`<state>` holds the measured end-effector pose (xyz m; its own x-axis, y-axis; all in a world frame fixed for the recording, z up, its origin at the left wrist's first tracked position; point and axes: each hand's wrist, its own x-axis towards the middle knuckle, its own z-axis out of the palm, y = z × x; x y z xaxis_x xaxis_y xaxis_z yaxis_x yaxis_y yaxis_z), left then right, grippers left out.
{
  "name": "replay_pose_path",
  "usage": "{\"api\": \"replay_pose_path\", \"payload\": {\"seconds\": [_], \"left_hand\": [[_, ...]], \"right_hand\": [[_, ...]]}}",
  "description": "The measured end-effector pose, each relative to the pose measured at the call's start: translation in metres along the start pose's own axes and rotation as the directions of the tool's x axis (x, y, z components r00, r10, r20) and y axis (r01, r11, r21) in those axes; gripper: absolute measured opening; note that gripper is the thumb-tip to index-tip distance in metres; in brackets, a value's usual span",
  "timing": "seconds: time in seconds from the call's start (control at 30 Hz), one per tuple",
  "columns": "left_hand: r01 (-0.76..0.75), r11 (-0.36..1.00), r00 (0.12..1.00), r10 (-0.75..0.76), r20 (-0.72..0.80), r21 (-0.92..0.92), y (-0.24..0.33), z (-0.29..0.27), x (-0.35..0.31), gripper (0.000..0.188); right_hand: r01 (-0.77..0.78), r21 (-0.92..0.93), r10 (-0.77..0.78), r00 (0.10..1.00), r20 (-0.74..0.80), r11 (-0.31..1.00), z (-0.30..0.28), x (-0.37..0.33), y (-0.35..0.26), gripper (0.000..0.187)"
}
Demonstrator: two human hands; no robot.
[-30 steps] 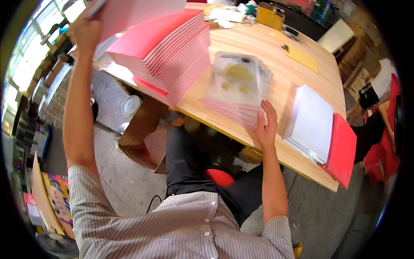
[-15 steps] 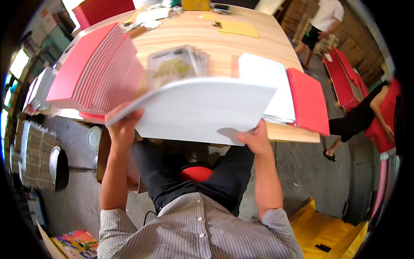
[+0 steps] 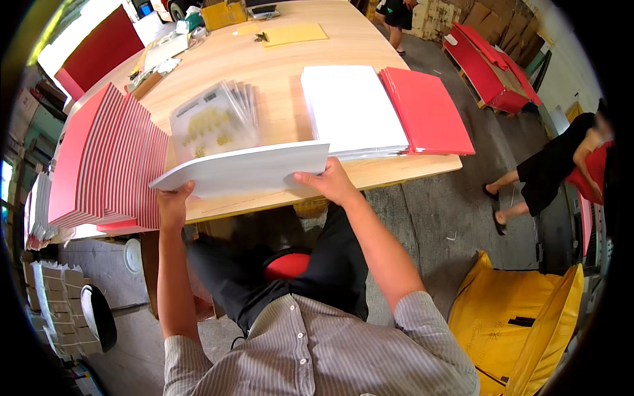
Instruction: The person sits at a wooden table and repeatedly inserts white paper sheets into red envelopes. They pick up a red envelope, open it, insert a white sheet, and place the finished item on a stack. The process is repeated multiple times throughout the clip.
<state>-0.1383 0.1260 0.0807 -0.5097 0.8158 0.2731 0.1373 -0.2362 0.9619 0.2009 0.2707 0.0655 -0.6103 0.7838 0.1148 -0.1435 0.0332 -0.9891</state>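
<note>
A white sheet or thin stack of paper [image 3: 241, 173] is held between my two hands over the table's near edge, tilted up with its face toward me. My left hand [image 3: 174, 206] grips its lower left end, thumb on the near side. My right hand [image 3: 330, 182] pinches the right end with the thumb in front. Right behind the paper lies a fanned pile of clear plastic sleeves [image 3: 211, 125] with yellowish print. To the right, a white stack [image 3: 353, 109] in shiny wrap lies beside a stack of red covers [image 3: 429, 109].
A tall leaning stack of red-and-white booklets [image 3: 99, 158] stands at the table's left. A yellow clipboard [image 3: 297, 34] and a yellow box [image 3: 223, 14] lie farther back on the wooden table [image 3: 284, 59]. Beside me is a yellow bag [image 3: 508, 323]. A person [image 3: 555, 158] sits at the right.
The view has swung to the right, so the table's things sit farther left. Both hands still hold the white paper, which now shows more edge-on.
</note>
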Motion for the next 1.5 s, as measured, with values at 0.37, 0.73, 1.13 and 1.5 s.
{"api": "replay_pose_path", "payload": {"seconds": [0.37, 0.73, 1.13, 1.5], "left_hand": [[0.034, 0.989, 0.999, -0.035, 0.0, 0.144, 0.049, 0.019, -0.019, 0.04], [0.243, 0.92, 0.865, -0.349, 0.362, 0.307, 0.011, 0.008, -0.035, 0.03], [-0.458, 0.318, 0.886, 0.24, 0.396, 0.83, -0.064, 0.044, 0.045, 0.029], [-0.569, 0.067, 0.821, -0.021, 0.571, 0.82, -0.049, 0.05, 0.063, 0.009]], "right_hand": [[0.082, -0.361, -0.071, 0.997, 0.043, 0.929, 0.006, -0.026, -0.04, 0.036], [-0.251, 0.418, 0.402, 0.856, -0.325, 0.873, -0.002, -0.185, 0.029, 0.063], [-0.212, 0.496, 0.465, 0.751, -0.468, 0.842, -0.006, -0.243, 0.028, 0.064], [-0.182, 0.534, 0.48, 0.723, -0.496, 0.826, -0.005, -0.243, 0.036, 0.063]]}}
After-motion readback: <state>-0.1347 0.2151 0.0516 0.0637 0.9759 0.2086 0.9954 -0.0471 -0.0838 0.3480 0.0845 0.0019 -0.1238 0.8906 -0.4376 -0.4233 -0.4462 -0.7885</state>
